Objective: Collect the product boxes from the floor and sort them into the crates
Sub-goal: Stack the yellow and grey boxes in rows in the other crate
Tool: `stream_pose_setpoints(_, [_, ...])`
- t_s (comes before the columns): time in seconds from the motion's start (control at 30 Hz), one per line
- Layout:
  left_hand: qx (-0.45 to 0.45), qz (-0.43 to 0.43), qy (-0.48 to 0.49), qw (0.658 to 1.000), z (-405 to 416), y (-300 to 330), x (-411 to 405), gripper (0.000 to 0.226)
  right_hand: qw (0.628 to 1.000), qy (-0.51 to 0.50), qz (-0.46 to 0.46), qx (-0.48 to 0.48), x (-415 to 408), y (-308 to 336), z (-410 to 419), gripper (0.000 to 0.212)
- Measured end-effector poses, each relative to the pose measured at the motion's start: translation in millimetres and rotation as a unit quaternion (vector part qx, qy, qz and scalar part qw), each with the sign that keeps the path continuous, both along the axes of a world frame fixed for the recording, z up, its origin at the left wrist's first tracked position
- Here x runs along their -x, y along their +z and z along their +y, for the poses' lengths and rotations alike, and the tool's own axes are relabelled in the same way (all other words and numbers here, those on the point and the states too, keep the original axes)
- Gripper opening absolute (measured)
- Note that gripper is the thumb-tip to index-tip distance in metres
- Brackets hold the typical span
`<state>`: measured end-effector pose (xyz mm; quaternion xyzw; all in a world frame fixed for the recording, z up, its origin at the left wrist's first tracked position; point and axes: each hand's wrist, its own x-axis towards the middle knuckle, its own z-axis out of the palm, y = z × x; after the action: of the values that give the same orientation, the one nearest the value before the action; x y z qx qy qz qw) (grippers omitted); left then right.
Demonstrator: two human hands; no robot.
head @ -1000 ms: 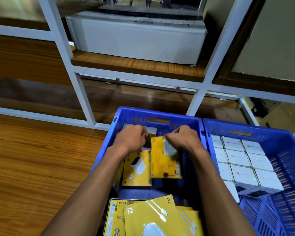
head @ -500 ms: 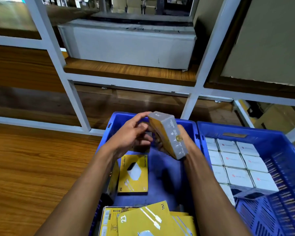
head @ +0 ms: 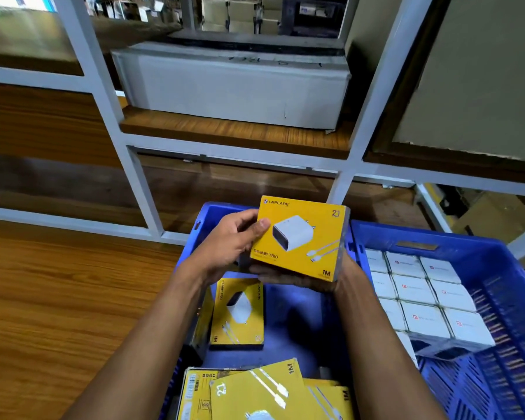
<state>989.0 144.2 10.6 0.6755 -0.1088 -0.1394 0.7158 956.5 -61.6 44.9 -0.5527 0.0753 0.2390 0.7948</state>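
I hold a yellow charger box (head: 300,237) face up above the left blue crate (head: 208,216). My left hand (head: 228,241) grips its left edge, thumb on the front. My right hand (head: 297,278) supports it from below, its fingers curled under the bottom edge and mostly hidden by the box. Another yellow box (head: 238,313) lies flat on the crate floor. Several more yellow boxes (head: 255,392) are stacked at the crate's near end. The right blue crate (head: 497,268) holds rows of white boxes (head: 422,301).
A white metal shelf rack (head: 343,189) stands just behind the crates, with a long grey carton (head: 234,86) on its wooden shelf. Wooden floor (head: 58,298) stretches to the left. A brown carton (head: 491,213) sits behind the right crate.
The yellow box was lifted out of the left crate, turned from edge-on to face up, and now sits higher in both hands.
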Motion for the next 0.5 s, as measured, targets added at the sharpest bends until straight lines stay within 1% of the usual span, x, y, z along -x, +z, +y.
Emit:
stream_pose_setpoints(0.03, [0.000,0.005,0.014,1.000,1,-1,-1,0.034,0.999,-0.034,0.000,0.003,-9,-3,-3,0.041])
stream_pose_setpoints(0.07, [-0.001,0.009,0.024,1.000,1,-1,-1,0.034,0.996,-0.087,0.006,-0.005,-13,-4,-4,0.050])
stream_pose_setpoints(0.1, [-0.005,0.009,0.032,0.999,2,-2,-2,0.035,0.995,-0.100,0.015,-0.017,-19,-2,-3,0.057])
stream_pose_setpoints(0.2, [-0.022,0.011,0.057,0.998,3,-3,-2,0.035,0.984,-0.167,-0.027,-0.055,-34,-20,-9,0.052])
stream_pose_setpoints(0.27, [-0.034,0.010,0.073,0.997,2,-5,-3,0.033,0.973,-0.215,-0.072,-0.034,-40,-25,-16,0.051])
stream_pose_setpoints(0.37, [-0.058,0.000,0.086,0.995,1,-7,-5,0.028,0.953,-0.258,-0.151,0.051,-39,-22,-15,0.047])
stream_pose_setpoints(0.43, [-0.071,-0.002,0.089,0.993,0,-9,-6,0.027,0.934,-0.252,-0.206,0.144,-38,-26,-13,0.040])
stream_pose_setpoints(0.5, [-0.094,-0.009,0.097,0.991,0,-11,-7,0.028,0.906,-0.242,-0.257,0.236,-36,-27,-13,0.035])
